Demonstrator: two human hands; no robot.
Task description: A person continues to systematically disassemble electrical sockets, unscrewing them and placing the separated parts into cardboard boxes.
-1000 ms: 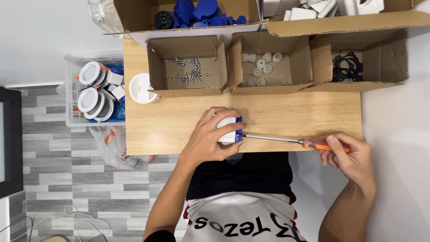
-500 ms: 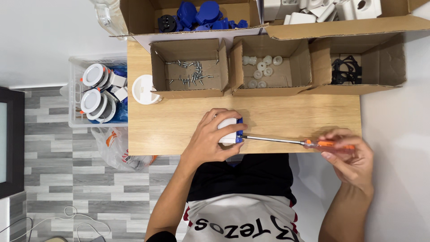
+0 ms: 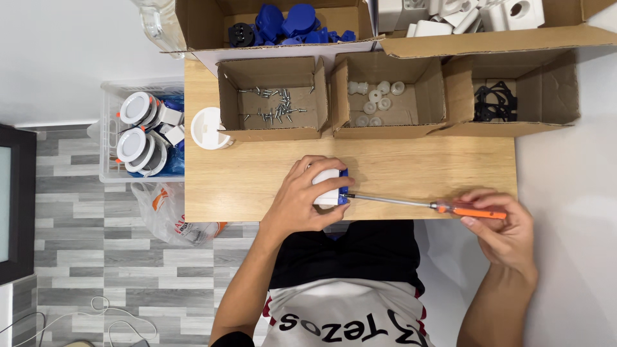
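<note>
My left hand [image 3: 302, 202] grips a small white and blue plastic part [image 3: 330, 187] against the wooden table [image 3: 418, 170], near its front edge. My right hand [image 3: 501, 228] holds an orange-handled screwdriver [image 3: 443, 207] by the handle, off the table's right front corner. The long metal shaft runs left and its tip meets the blue side of the part.
Open cardboard boxes line the back of the table: screws [image 3: 273, 106], white round pieces [image 3: 376, 99], black parts [image 3: 495, 103]. Behind them are boxes of blue parts [image 3: 289, 19] and white housings [image 3: 469, 13]. A white round piece [image 3: 207, 128] lies at the left. A clear bin of round lamps [image 3: 138, 135] stands on the floor.
My right hand has shifted its grip a little on the screwdriver handle, as if turning it. The left hand and the part stay put.
</note>
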